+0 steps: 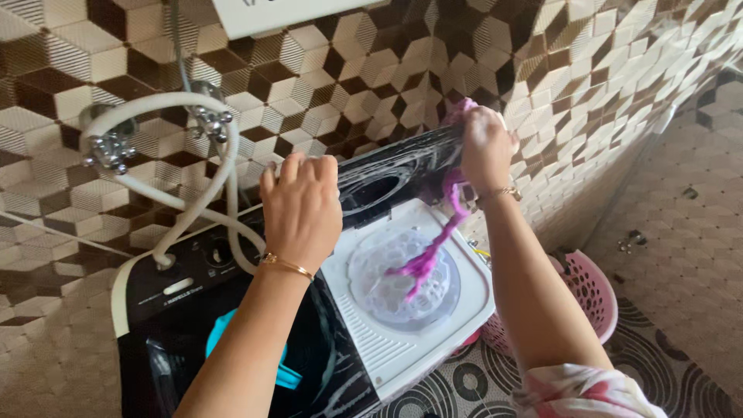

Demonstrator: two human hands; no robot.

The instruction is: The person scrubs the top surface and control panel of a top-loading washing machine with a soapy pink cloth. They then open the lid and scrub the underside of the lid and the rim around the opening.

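Head view, looking down on a twin-tub washing machine (410, 340) against a tiled wall (371, 85). Left hand (300, 207) curling its fingers over the edge of the raised black lid (395, 166), gripping it near its left end. Right hand (486, 147) closing around a bunched purple cloth (433, 248) and pressing it against the lid's right end, fingers wrapped together. Cloth trailing down from that fist in a thin twisted strand, its lower end hanging just over the round white perforated cover (402, 282) of the spinner tub. White hose (186, 155) looping from the wall taps (108, 147) toward the machine's control panel. Pink basket (592, 290) sitting on the floor beside the machine, under the right forearm.
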